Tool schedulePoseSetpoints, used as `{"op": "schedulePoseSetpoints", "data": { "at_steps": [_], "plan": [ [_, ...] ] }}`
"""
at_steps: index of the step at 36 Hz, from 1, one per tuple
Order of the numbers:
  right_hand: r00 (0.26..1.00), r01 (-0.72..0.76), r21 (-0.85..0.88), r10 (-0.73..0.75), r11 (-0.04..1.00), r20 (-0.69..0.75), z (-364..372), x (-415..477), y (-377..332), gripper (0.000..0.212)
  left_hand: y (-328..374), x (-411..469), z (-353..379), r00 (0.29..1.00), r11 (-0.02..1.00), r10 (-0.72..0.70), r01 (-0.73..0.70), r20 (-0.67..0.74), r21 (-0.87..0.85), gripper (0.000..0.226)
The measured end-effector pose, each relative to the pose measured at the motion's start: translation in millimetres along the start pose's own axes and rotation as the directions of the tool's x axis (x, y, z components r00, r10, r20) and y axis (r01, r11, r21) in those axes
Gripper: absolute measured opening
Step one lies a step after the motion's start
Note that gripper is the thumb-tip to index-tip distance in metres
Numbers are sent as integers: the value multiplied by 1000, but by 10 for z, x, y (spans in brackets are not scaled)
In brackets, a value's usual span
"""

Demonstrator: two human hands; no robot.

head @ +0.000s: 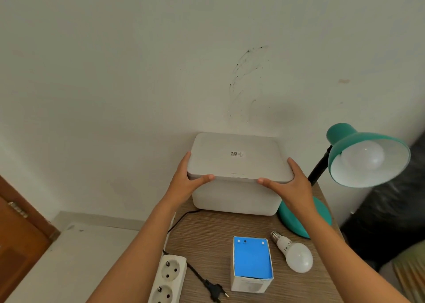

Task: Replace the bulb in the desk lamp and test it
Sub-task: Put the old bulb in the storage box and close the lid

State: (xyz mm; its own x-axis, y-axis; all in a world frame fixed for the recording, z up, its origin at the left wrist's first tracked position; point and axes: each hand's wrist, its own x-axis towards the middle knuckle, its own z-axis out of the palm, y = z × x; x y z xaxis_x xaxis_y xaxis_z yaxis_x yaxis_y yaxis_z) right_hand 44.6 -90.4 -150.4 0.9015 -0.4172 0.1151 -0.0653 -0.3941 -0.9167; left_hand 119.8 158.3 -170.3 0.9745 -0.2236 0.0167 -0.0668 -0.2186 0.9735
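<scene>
A teal desk lamp [349, 141] stands at the table's right, its shade facing me with a white bulb [363, 156] screwed inside. Another white bulb [296, 253] lies loose on the wooden table [207, 240], next to a blue-and-white bulb box [251, 263]. The lamp's black plug [215, 290] lies unplugged beside a white power strip [169, 277]. My left hand [189, 179] and my right hand [288, 184] grip the lid [239, 157] of a pale grey storage box [234, 198] at its two near corners.
The storage box sits against the white wall at the table's far edge. A black cable [181, 220] runs along the table's left side. A brown wooden door [16, 229] is at the lower left and dark plastic sacks [391, 210] at the right.
</scene>
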Motion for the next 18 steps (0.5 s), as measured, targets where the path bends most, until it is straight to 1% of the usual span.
{"op": "schedulePoseSetpoints", "data": {
  "at_steps": [2,5,8,12,15,18],
  "plan": [
    [1000,-9,34,9,999,5,1,-7,52,109,-56,19,-18,1000,1000,-5,5,3,-14,108],
    [999,15,62,-17,998,40,-11,-25,113,105,-150,60,-49,999,1000,4,-3,32,-22,105],
    [998,41,102,-46,994,48,5,-37,127,101,-102,61,-47,998,999,13,-11,55,-39,111],
    [998,63,151,-65,987,4,39,-49,129,99,-91,41,31,999,996,28,-26,17,-90,115],
    [998,69,189,-66,980,-23,53,-30,123,98,-105,30,79,999,991,46,-48,-19,-125,113],
    [998,69,180,-66,981,-23,55,-18,143,94,-129,51,78,997,988,79,-81,-24,-128,108]
  ]
}}
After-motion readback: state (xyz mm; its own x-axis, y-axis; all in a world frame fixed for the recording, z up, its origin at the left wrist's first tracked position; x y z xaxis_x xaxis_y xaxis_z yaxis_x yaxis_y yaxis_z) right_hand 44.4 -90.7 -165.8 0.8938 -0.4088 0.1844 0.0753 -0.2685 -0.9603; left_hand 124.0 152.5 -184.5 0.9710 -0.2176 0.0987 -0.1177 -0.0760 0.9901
